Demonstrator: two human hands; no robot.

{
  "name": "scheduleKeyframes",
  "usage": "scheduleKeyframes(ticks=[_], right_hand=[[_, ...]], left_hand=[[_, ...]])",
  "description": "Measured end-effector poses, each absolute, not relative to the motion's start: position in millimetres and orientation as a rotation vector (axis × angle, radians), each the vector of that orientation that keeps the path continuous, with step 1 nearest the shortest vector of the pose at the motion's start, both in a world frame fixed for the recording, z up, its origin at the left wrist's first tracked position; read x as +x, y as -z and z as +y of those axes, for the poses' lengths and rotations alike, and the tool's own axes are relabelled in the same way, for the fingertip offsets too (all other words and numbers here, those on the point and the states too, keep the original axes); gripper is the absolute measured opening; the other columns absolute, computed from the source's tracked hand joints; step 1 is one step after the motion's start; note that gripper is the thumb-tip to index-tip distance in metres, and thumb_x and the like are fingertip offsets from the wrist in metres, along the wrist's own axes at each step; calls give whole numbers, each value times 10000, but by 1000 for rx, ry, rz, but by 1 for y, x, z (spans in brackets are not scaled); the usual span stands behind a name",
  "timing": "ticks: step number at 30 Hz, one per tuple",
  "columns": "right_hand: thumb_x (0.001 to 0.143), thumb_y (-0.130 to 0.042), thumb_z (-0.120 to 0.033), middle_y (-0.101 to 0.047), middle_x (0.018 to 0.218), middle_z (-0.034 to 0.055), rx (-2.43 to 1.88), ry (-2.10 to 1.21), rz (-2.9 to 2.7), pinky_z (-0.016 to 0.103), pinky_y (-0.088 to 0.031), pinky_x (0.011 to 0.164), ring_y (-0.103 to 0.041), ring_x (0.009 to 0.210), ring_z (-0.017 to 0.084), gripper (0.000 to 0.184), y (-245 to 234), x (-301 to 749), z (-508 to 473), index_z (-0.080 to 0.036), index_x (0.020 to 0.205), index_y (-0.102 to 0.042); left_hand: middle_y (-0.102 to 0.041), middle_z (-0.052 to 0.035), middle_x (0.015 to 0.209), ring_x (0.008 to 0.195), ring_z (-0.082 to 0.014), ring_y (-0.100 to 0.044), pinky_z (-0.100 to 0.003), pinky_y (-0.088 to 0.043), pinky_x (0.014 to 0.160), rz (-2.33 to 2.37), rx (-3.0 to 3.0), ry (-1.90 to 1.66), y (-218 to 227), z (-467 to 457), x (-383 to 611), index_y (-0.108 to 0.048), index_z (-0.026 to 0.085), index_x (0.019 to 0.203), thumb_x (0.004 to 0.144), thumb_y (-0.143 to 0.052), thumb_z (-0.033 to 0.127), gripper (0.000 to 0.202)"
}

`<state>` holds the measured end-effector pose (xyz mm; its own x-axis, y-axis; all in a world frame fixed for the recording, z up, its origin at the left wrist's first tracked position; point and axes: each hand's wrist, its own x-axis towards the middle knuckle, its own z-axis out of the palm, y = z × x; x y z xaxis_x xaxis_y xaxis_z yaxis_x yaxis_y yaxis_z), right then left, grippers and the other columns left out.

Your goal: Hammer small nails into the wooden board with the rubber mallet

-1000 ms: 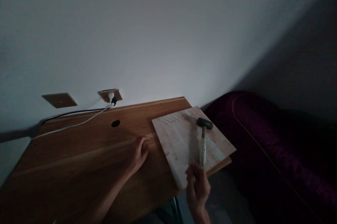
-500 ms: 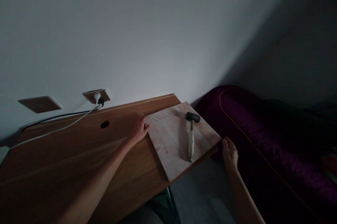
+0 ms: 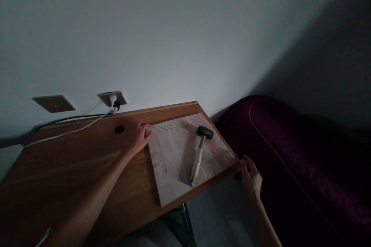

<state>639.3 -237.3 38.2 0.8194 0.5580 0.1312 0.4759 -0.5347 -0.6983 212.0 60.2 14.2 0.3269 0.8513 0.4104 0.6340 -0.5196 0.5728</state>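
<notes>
A pale square board (image 3: 176, 154) lies flat on the right end of a wooden desk (image 3: 87, 169). A mallet (image 3: 199, 152) with a black head and light handle rests on the board, head toward the wall. A row of small nails (image 3: 171, 126) stands along the board's far edge. My left hand (image 3: 140, 137) grips the board's far left corner. My right hand (image 3: 249, 175) holds the board's near right corner, fingers curled against its edge.
A round cable hole (image 3: 119, 129) is in the desk near the wall. White and black cables (image 3: 72, 125) run from a wall socket (image 3: 112, 98). A dark purple bed or sofa (image 3: 290, 154) stands close on the right. The room is dim.
My right hand left the mallet handle and went to the board's right corner. Both hands turned and slid the board so it now lies square on the desk instead of overhanging.
</notes>
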Motion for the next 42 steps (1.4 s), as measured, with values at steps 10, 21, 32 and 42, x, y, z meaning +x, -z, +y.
scheduleKeyframes(ticks=[10, 21, 32, 42], right_hand=[[1026, -538, -526, -798, 1160, 111, -1905, -292, -1410, 427, -606, 900, -744, 1079, 306, 415, -30, 506, -252, -225, 1257, -708], [934, -751, -462, -572, 1426, 182, -1459, -360, -2161, 544, -571, 1042, -556, 1358, 367, 759, -52, 439, -229, -250, 1572, -397], [849, -857, -347, -575, 1430, 182, -1445, -329, -2324, 592, -514, 1087, -492, 1434, 387, 785, -59, 429, -213, -244, 1519, -461], [885, -827, -350, -635, 1397, 161, -1411, -427, -2319, 557, -541, 1065, -570, 1377, 362, 596, -69, 436, -208, -241, 1404, -555]], left_hand=[[-657, -122, 1096, 1180, -357, -618, -568, -493, 1087, 1702, 2155, -1044, -31, 48, 45, -682, 309, 1015, 894, -531, 518, 285], [-633, -158, 1256, 1308, -361, -563, -608, -431, 1147, 1820, 2027, -1083, -35, 23, -7, -697, 323, 1174, 905, -493, 587, 429], [-661, -149, 1237, 1334, -351, -542, -598, -413, 1156, 1801, 1981, -1075, -36, 23, -8, -696, 379, 1177, 899, -501, 584, 397], [-654, -170, 1273, 1357, -380, -517, -668, -385, 1120, 1800, 1934, -1051, -40, 20, -6, -687, 342, 1246, 880, -502, 570, 469]])
